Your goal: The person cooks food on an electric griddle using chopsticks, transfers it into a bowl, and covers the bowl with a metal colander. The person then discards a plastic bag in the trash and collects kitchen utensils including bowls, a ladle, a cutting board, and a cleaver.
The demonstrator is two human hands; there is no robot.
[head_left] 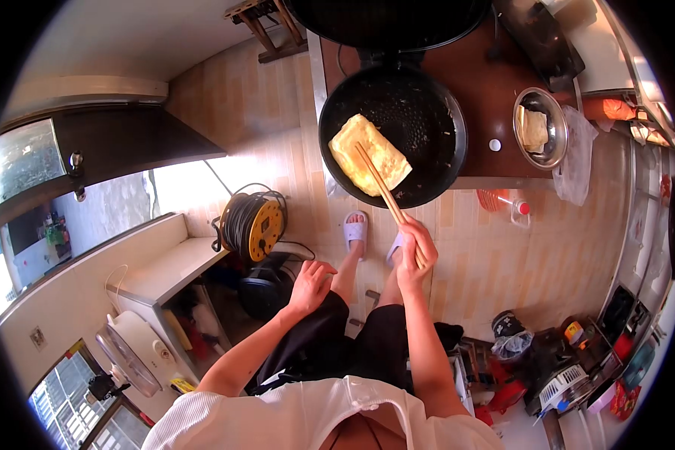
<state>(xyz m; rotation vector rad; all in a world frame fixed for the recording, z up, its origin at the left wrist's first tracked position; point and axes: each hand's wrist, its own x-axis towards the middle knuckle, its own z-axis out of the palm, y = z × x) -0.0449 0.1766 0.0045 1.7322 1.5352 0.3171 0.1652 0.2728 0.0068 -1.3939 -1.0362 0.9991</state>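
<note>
A folded, golden flatbread [364, 154] lies at the left side of a round black pan [427, 120] with a dimpled base. My right hand [416, 251] grips a pair of wooden chopsticks [382, 187], whose tips rest on the flatbread. Over my left thigh hangs my left hand [311, 289], away from the pan, its fingers loosely curled with nothing visible in them. The pan's black lid [390, 22] stands raised behind it. To the right, a metal bowl [560, 139] holds more folded flatbread pieces [533, 130].
The pan sits on a brown table [487, 82] beside a small white cap [495, 145] and a plastic bag [577, 161]. A bottle with a red cap [521, 210] is on the floor below. On my left are a cable reel [259, 225] and a white fan [139, 352].
</note>
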